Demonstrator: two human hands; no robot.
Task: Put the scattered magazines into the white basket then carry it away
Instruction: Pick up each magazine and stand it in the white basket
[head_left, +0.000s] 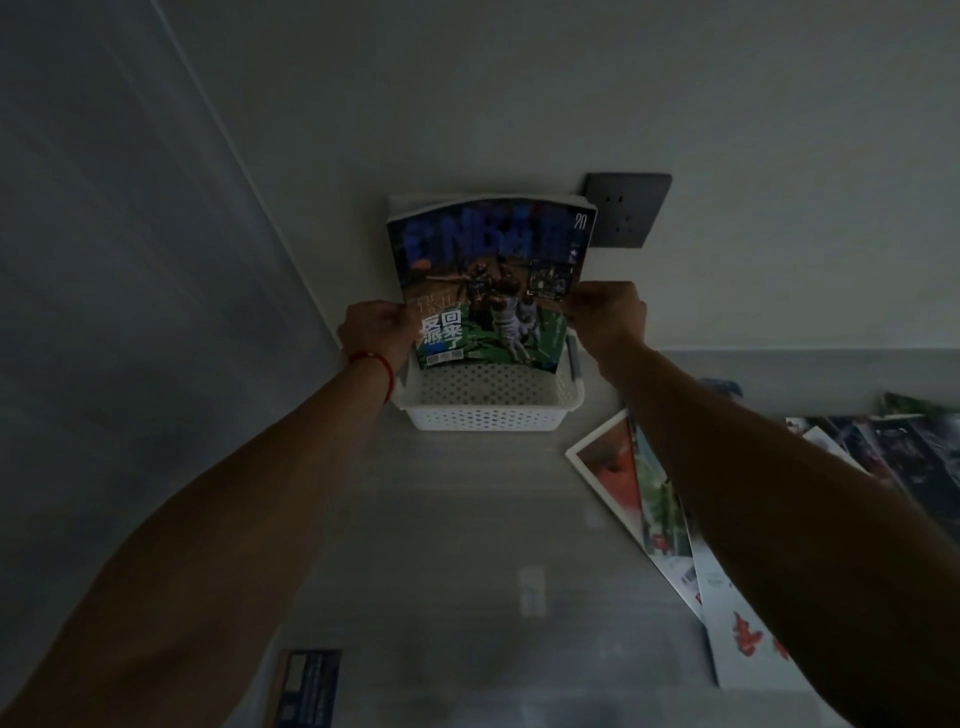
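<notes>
A basketball magazine (488, 280) with a blue title stands tilted in the white perforated basket (493, 415) at the far end of the table, its top leaning toward the wall. My left hand (376, 330) grips its left edge and my right hand (610, 314) pinches its right edge. Several other magazines (639, 499) lie scattered on the table to the right, partly hidden under my right forearm.
A dark wall socket (631, 210) sits on the wall behind the basket. More magazines (909, 452) lie at the far right edge. A blue-and-tan booklet (309, 686) lies near the front edge. A wall runs along the left side.
</notes>
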